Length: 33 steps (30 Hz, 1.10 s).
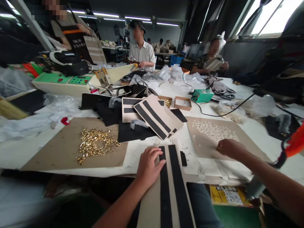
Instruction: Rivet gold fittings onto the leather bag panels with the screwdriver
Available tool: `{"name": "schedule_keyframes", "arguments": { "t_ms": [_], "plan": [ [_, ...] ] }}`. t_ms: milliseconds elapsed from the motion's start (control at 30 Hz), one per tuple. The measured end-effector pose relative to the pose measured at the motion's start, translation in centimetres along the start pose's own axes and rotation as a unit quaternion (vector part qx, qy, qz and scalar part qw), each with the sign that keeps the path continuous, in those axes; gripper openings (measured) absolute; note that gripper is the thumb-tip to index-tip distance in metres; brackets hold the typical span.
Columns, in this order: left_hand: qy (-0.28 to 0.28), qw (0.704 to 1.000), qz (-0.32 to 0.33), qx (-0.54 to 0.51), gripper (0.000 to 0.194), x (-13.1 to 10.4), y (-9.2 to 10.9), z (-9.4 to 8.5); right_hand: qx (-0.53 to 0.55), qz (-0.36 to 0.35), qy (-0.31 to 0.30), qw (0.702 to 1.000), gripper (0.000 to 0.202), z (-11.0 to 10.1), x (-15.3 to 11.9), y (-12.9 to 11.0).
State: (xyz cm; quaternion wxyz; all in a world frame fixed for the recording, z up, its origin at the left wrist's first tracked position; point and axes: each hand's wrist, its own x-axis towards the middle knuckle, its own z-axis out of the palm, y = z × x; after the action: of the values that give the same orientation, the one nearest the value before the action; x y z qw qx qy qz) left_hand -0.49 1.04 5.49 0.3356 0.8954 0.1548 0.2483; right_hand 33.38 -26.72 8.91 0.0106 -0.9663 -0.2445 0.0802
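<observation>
Ideally, the striped panel (169,190) wants firm, flat steadying while the small pale pieces (213,128) are pinched up singly. It lies directly beneath the left grip (149,166), whose loosely spread fingers rest over it without clasping, and slopes off the counter (133,158) toward the lap (201,202). Farther right, the right grip (229,148) dips beside the pieces; its hold is hidden.

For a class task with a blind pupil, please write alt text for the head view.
The wearer's left hand rests on a beige panel with black strips; the right hand is by small pale pieces. Golden fittings lie further left.
</observation>
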Motion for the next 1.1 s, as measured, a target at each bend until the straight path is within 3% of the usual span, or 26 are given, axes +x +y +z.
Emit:
{"name": "schedule_keyframes", "arguments": {
  "t_ms": [133,267,333,433,533,600,700,867,1100],
  "plan": [
    [0.006,1.000,-0.001,-0.010,0.028,-0.2,0.1,0.0,-0.075,-0.006,-0.041,0.996,0.010,0.2,-0.3,-0.6],
    [0.010,1.000,-0.002,-0.015,0.029,-0.2,0.1,0.0,-0.070,-0.006,-0.008,0.997,0.017,0.1,-1.4,-1.1],
    [0.011,1.000,-0.003,-0.016,0.029,-0.2,0.1,0.0,-0.020,-0.007,0.009,1.000,0.019,-0.4,-2.5,-2.8],
    [0.008,1.000,-0.005,-0.016,0.028,-0.2,0.2,0.0,0.138,-0.079,0.005,0.987,0.023,-1.3,-4.8,-7.9],
    [0.006,1.000,-0.008,-0.015,0.028,-0.2,0.1,0.0,0.276,-0.209,-0.083,0.934,0.026,-1.6,-7.2,-15.1],
    [0.005,1.000,-0.008,-0.016,0.030,-0.2,0.1,0.0,0.304,-0.291,-0.114,0.900,0.025,-1.2,-8.2,-19.4],
    [0.002,1.000,-0.008,-0.020,0.034,-0.3,0.1,0.0,0.283,-0.348,-0.110,0.887,0.023,0.0,-8.5,-23.0],
    [-0.003,1.000,-0.009,-0.029,0.035,-0.3,0.2,-0.2,0.288,-0.338,-0.128,0.887,0.020,1.4,-7.7,-23.3],
    [0.000,1.000,-0.005,-0.021,0.038,-0.3,0.1,-0.2,0.284,-0.313,-0.124,0.898,0.017,1.8,-7.8,-23.3]
  ]
}}
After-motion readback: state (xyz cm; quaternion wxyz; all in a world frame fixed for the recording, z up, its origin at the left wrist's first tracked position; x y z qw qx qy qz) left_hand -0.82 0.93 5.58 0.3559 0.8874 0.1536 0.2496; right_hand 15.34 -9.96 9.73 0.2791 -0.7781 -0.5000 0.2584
